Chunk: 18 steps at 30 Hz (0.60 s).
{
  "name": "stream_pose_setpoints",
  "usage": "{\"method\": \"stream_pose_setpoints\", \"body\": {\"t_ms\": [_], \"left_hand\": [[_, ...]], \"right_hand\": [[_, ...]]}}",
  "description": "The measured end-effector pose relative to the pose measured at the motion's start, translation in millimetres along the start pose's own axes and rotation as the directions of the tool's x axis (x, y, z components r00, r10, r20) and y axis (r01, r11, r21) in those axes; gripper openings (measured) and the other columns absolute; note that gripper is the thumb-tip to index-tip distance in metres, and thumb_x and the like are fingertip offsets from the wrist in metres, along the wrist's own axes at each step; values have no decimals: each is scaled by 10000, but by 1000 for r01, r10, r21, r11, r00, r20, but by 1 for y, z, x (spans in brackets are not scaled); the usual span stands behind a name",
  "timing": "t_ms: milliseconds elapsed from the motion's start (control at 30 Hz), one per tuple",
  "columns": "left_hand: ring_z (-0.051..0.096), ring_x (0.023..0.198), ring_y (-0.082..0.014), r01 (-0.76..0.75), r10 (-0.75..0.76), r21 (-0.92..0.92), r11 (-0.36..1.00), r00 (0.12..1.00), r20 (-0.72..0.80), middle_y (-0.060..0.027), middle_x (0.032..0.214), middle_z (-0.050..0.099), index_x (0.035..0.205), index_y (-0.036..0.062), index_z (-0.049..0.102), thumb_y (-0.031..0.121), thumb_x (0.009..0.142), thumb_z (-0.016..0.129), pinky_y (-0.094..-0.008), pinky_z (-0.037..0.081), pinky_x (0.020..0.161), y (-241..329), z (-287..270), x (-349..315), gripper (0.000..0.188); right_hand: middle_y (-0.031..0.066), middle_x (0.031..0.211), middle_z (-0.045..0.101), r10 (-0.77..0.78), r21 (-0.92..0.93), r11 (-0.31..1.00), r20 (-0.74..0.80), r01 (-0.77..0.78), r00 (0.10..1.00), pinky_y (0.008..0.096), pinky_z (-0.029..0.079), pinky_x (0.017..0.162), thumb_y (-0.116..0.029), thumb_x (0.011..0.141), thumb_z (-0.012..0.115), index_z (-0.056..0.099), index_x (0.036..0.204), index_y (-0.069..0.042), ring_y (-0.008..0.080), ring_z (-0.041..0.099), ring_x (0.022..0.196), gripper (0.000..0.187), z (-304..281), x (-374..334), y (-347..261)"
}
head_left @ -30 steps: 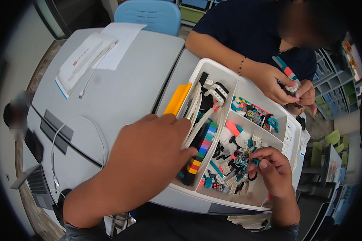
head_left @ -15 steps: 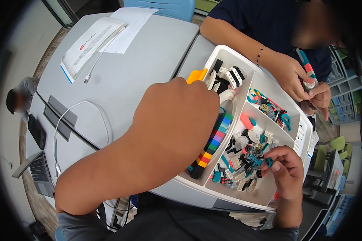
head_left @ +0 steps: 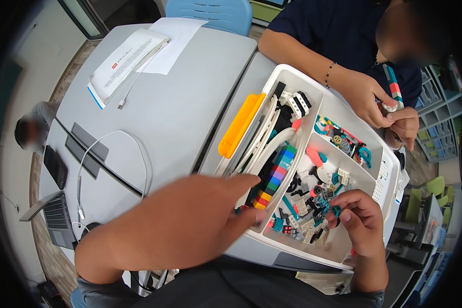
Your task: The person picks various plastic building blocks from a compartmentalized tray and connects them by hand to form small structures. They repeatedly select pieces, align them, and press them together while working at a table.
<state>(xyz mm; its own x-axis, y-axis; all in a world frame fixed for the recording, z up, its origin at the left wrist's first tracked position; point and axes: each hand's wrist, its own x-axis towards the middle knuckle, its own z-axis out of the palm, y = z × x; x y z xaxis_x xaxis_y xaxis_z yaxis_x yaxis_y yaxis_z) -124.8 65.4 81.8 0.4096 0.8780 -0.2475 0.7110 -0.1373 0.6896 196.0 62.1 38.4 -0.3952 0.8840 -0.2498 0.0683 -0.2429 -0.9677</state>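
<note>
A white divided tray (head_left: pixel 292 72) of building-block parts lies before me. My left hand (head_left: pixel 190 220), slightly blurred, hovers at the near end of the tray's left compartment. Its thumb and forefinger are spread with nothing visible between them. Close to those fingertips is a row of multicoloured bricks (head_left: pixel 276 177), beside curved white pieces. Over the near right compartment, my right hand (head_left: pixel 363 222) pinches a small teal block piece (head_left: pixel 336 210) between thumb and fingers. Loose teal, white, grey and black parts (head_left: pixel 305 215) fill the compartment under it.
Across the tray, a co-worker's hands (head_left: pixel 367 105) hold a stick of teal and coral bricks (head_left: pixel 393 84). A yellow handle (head_left: pixel 241 126) juts from the tray's left side. Papers (head_left: pixel 126 64), a white cable (head_left: pixel 146 164), a phone (head_left: pixel 55 167) and a laptop (head_left: pixel 59 218) lie leftward.
My left hand has drawn back toward me from the far part of the left compartment, its fingers now spread and the yellow handle uncovered. My right hand has barely moved.
</note>
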Motion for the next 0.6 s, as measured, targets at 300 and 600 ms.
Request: {"method": "stream_pose_setpoints", "body": {"t_ms": [300, 600], "left_hand": [[565, 673, -146, 317, -251, -352, 881, 943, 220, -53, 738, 583, 1554, 6, 254, 172, 1045, 477, -298, 480, 658, -5, 19, -28, 579], [557, 724, -91, 566, -261, -483, 668, 786, 560, -14, 799, 579, 1530, 47, 345, 172, 1074, 411, -244, 452, 605, -1, -1, 13, 478]], "right_hand": [[100, 1022, 686, 0, -12, 1000, 51, 1, 999, 266, 540, 799, -27, 970, 609, 622, 1157, 46, 125, 659, 908, 201, 2, -5, -4], [99, 1071, 671, 21, -39, 999, 86, -18, 996, 269, 532, 818, 52, 947, 585, 623, 1147, 61, 122, 650, 900, 204, 0, -8, -5]]}}
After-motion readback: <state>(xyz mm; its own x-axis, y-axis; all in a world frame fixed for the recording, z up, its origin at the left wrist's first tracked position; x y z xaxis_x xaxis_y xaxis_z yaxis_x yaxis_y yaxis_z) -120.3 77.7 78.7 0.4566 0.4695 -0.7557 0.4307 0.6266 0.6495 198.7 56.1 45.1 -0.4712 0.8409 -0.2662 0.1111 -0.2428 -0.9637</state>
